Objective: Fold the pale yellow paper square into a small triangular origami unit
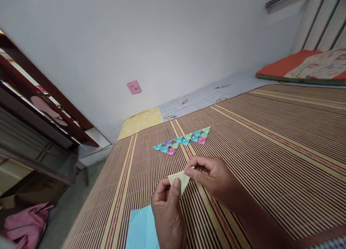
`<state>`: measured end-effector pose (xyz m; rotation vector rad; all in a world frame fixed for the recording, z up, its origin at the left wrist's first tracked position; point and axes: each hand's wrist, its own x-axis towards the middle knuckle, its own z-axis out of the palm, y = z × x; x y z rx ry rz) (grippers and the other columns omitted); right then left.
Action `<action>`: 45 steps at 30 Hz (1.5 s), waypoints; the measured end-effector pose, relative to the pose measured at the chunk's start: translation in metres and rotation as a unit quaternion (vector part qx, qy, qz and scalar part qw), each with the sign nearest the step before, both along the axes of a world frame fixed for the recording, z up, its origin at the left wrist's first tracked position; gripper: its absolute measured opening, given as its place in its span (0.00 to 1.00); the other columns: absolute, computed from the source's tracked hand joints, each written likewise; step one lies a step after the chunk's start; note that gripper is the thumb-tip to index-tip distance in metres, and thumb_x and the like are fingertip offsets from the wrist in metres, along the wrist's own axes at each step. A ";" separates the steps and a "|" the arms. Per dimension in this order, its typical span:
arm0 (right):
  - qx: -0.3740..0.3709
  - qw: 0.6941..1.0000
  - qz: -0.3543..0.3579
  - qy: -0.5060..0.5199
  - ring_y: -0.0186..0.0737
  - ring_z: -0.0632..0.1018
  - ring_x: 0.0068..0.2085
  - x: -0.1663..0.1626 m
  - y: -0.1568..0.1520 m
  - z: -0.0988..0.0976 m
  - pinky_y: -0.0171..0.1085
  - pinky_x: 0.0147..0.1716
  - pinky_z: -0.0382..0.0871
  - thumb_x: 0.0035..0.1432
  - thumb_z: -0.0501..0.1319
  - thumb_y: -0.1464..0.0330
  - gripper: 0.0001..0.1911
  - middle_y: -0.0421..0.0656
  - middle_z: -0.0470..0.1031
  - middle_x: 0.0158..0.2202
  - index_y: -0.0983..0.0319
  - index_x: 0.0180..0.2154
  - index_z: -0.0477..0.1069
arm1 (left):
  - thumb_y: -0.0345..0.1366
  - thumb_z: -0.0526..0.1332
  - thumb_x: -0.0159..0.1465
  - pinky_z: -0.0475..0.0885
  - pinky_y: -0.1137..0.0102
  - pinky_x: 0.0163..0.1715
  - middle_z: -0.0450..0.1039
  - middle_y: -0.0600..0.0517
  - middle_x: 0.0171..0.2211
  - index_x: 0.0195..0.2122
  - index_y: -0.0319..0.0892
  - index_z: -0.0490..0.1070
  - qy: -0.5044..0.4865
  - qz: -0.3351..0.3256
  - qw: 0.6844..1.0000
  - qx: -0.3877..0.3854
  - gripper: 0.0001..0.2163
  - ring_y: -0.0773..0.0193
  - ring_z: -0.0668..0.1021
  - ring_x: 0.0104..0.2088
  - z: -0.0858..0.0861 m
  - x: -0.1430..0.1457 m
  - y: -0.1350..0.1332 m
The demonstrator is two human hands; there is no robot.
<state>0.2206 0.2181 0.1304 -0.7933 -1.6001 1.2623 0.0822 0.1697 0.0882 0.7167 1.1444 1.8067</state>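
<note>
A pale yellow piece of paper folded into a triangle (183, 182) is held up between both hands, its point facing down. My left hand (169, 213) pinches its left part, with the thumb lying across the front. At the upper right corner, my right hand (209, 175) grips the paper between thumb and fingertips. Beneath my left hand lies a light blue sheet of paper (142, 227), partly covered by the hand. Beyond the hands, several small folded paper triangles (185, 140) in blue, green, purple and pink lie in a joined row on the mat.
A striped woven mat (256, 140) covers the bed. Along the wall runs patterned cloth (200, 99), with a yellow part (142, 121) at left. A pink note (134, 87) is stuck to the wall. An orange-edged cushion (300, 66) lies far right; pink cloth (25, 225) is low at left.
</note>
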 end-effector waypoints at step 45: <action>-0.013 0.997 0.073 0.004 0.31 0.59 0.24 -0.001 0.013 -0.015 0.33 0.23 0.51 0.62 0.61 0.60 0.21 0.33 0.55 0.22 0.60 0.22 0.58 | 0.39 0.71 0.58 0.67 0.74 0.28 0.72 0.55 0.24 0.30 0.41 0.72 -0.026 -0.087 0.996 -0.013 0.10 0.68 0.73 0.26 0.009 0.003 -0.005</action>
